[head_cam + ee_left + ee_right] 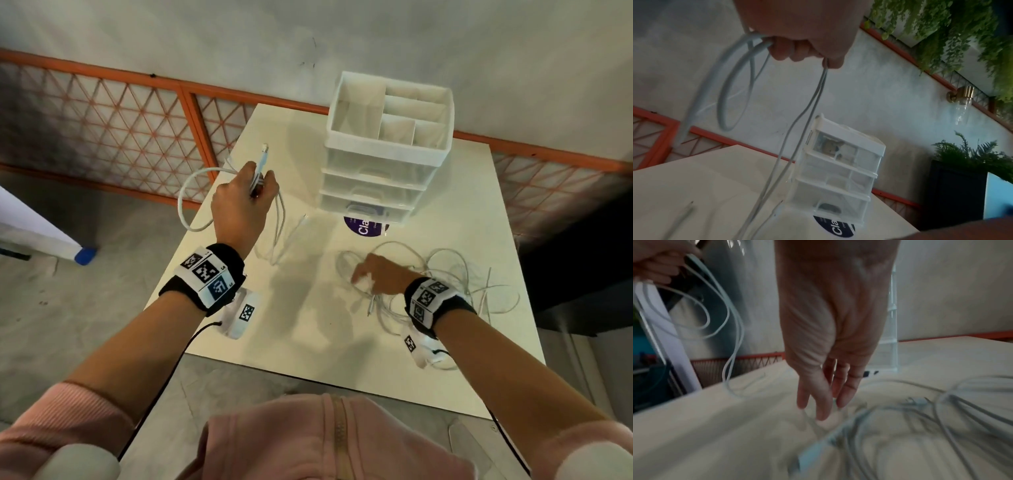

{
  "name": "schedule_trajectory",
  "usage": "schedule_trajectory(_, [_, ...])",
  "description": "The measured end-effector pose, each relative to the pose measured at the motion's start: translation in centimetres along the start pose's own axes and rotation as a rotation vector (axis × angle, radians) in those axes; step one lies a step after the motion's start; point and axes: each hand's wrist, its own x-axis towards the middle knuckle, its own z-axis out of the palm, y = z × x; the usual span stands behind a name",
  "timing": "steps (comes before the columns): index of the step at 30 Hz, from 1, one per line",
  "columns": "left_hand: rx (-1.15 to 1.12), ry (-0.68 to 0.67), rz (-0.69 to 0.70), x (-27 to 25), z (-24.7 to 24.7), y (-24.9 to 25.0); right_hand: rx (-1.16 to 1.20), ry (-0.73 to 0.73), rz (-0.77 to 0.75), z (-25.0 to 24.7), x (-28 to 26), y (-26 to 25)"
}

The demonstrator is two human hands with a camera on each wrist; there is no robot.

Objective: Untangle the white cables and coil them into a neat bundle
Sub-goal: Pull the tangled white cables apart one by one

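Note:
My left hand (245,198) is raised over the table's far left part and grips a white cable (186,205) in loose loops, its plug (263,152) sticking up past the fingers. In the left wrist view the curled fingers (793,50) hold those loops (725,100), and two strands hang down to the table. A tangle of white cables (442,274) lies at the right of the white table (308,329). My right hand (380,274) reaches down onto the tangle's left side. Its fingers (824,402) are straight, their tips touching a strand (807,420).
A white drawer organiser (383,150) with clear drawers and an open compartmented top stands at the table's far middle. A round purple label (363,228) lies in front of it. An orange lattice fence (102,126) runs behind. The table's near edge is close to my body.

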Motion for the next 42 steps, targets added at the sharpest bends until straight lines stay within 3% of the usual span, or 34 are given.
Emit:
schedule_trajectory(2, [0.091,-0.108,-0.067,-0.4,0.7,-0.3,-0.024,-0.038,0.020,2.0,-0.6,1.1])
schedule_trajectory(5, [0.254,-0.351,-0.214,-0.7,2.0,-0.3,0.080,0.056,0.001,3.1,-0.9,2.0])
schedule_trajectory(10, [0.317,-0.623,-0.270,-1.7,3.4,-0.8,0.268,0.269,-0.138,-2.1,-2.1,-0.3])
schedule_trajectory(12, [0.207,-0.729,-0.276,-2.0,3.7,-0.9,0.435,0.366,-0.190,-5.2,-3.0,-2.0])
schedule_trajectory(15, [-0.149,-0.760,-0.282,-2.7,3.9,0.4,0.595,0.458,-0.216,-9.4,-4.4,-4.6])
schedule_trajectory(18, [-0.457,-0.740,-0.304,-3.1,4.0,2.4,0.743,0.392,-0.273,-11.8,-5.7,-7.1])
schedule_trajectory(22, [-0.593,-0.772,-0.256,-3.0,4.0,4.5,0.815,0.399,-0.366,-12.5,-5.9,-9.6])
schedule_trajectory(26, [-0.641,-0.672,-0.268,-2.4,4.2,4.7,0.865,0.558,-0.287,-11.4,-5.1,-9.4])
schedule_trajectory(29, [-0.663,-0.548,-0.289,-1.6,3.7,4.7,0.793,0.275,-0.221,-8.3,-4.6,-8.2])
schedule_trajectory(31, [-0.683,-0.458,-0.268,-0.8,3.3,4.6,0.579,0.113,-0.212,-6.1,-3.9,-6.9])
schedule_trajectory(35, [-0.703,-0.160,-0.227,1.0,2.1,4.2,0.439,0.154,-0.103,-3.7,-3.3,-2.3])
schedule_trajectory(39, [-0.708,0.149,-0.237,3.4,0.3,2.5,0.205,0.144,0.128,-2.3,-4.9,3.6])
schedule_trajectory(42, [-0.682,0.207,-0.225,4.1,0.0,1.6,0.006,0.068,0.296,-2.0,-6.6,5.3])
